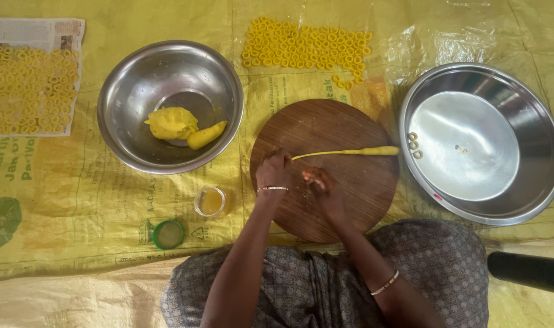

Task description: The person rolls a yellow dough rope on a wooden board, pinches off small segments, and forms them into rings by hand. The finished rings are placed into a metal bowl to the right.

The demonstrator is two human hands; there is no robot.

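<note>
Her left hand point(273, 172) had its fingers pinched on the thin end of a soft dough rope point(350, 152) lying across the round board point(325, 200), the right hand point(318, 182) loosely curled beside it; it looked limp, tearable, best gripped where thicker.

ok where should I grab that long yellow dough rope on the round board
Probably the thick end of the dough rope, pinched from above near the board's right edge. It lies flat, tapering thin toward the left hand, so the thin end would likely tear.
</note>
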